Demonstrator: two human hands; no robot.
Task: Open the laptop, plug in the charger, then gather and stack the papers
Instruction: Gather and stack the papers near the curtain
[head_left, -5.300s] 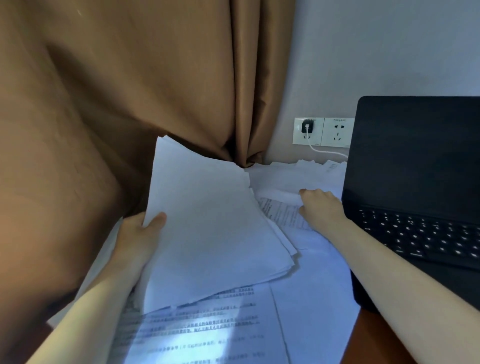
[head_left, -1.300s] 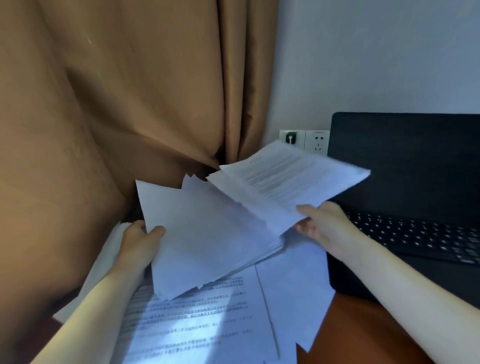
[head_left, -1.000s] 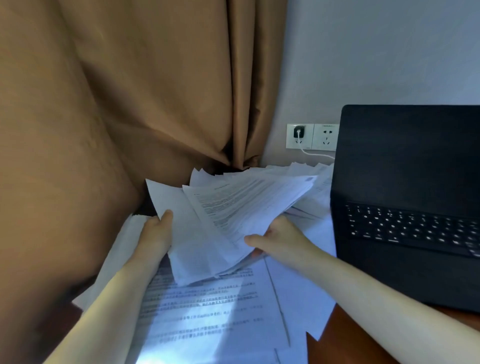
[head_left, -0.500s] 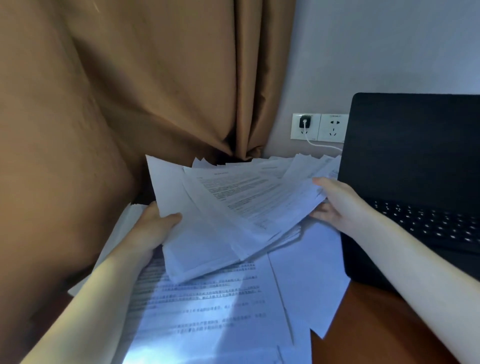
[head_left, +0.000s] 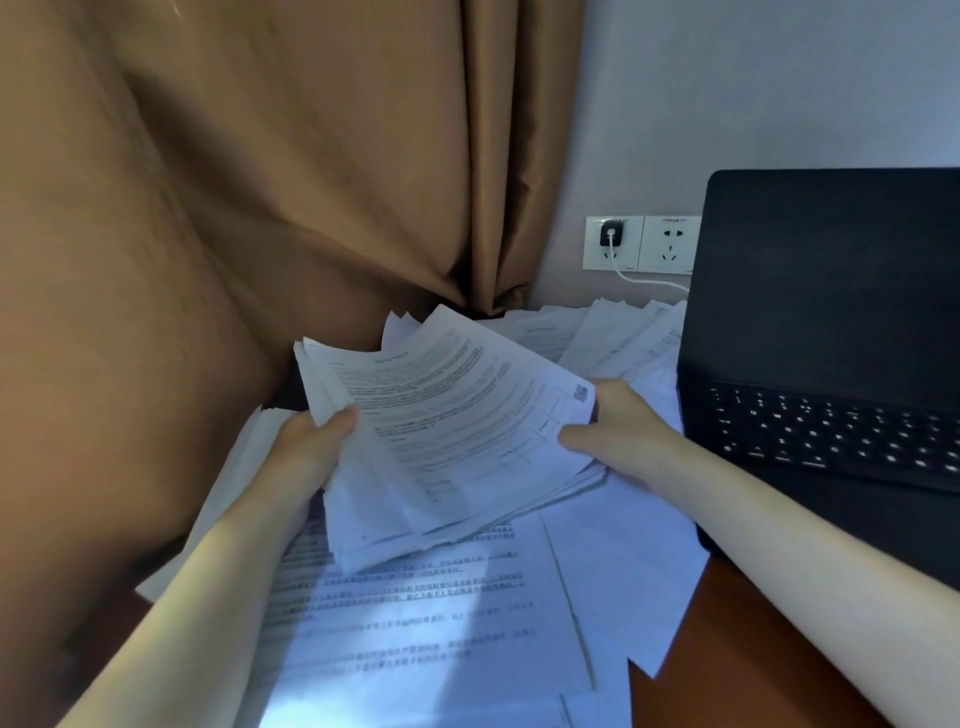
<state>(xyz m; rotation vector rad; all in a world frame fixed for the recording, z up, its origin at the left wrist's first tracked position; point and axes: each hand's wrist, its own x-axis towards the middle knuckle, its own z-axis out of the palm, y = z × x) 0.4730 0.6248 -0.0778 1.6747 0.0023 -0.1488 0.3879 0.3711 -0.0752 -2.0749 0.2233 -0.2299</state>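
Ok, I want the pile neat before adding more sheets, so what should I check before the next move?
1. The laptop is open: ok.
2. The charger sits in the wall socket: ok; its laptop end: cannot tell.
3. The left hand and right hand both grip the bundle: ok.
4. The bundle edges are squared: not ok, the sheets fan out.
5. All papers gathered: not ok, loose sheets lie on the desk under the bundle and beside the laptop.

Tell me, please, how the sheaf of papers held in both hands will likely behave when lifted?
The sheaf probably flops: its sheets bow between the left hand and right hand. Its fanned, uneven edges suggest sheets may slide apart. It looks light, pinched only at two edges.
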